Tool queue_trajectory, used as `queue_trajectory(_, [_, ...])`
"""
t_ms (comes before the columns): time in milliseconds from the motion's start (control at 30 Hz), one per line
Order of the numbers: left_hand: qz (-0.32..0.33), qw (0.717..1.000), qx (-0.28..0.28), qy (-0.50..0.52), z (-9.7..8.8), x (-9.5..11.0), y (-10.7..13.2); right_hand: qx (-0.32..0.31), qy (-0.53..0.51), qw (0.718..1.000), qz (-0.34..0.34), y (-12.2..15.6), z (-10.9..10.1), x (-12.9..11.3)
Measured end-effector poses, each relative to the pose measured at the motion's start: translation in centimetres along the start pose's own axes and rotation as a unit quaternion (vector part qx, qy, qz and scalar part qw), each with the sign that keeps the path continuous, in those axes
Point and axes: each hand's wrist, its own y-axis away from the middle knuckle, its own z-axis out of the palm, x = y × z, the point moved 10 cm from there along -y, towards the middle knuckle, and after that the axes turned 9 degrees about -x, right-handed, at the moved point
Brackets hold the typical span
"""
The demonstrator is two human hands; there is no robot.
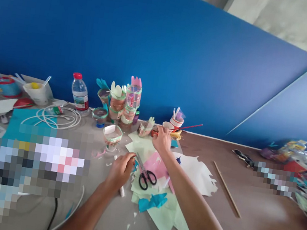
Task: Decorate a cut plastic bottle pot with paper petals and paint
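My right hand [162, 140] reaches to the back of the table, fingers curled down at a small reddish-orange object [154, 131] beside a white paper cup [168, 125]. Its fingertips are partly hidden, so what they grip does not show clearly. Closer to me, my left hand [120, 171] is closed, thumb and forefinger pinched together; whatever is between them is too small to name. Beside it, black-handled scissors [143, 182] lie on pale green paper [164, 222] and pink paper [154, 164]. A crumpled blue paper scrap [152, 202] lies nearer. A clear cut-down container [112, 135] stands beyond my left hand.
Decorated plastic cups [117, 104] with paper petals stand stacked along the blue partition [152, 45], beside a water bottle [80, 94]. A white cable [69, 118] coils at left. White paper [201, 174] and a wooden stick [227, 189] lie right.
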Motion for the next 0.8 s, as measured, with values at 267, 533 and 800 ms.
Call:
queue_trajectory(267, [-0.004,1.0,0.0,-0.004,-0.2,-0.2,-0.1,-0.092,0.031,0.993,-0.06,-2.5,2.2,-3.0])
queue_trajectory(533, [0.042,0.998,0.034,-0.018,-0.8,1.0,0.2,-0.094,0.049,0.993,-0.051,-4.7,1.8,-3.8])
queue_trajectory(800, [0.063,0.997,0.048,-0.021,-1.3,2.1,0.4,-0.085,0.063,0.994,0.017,-7.7,0.5,-2.6])
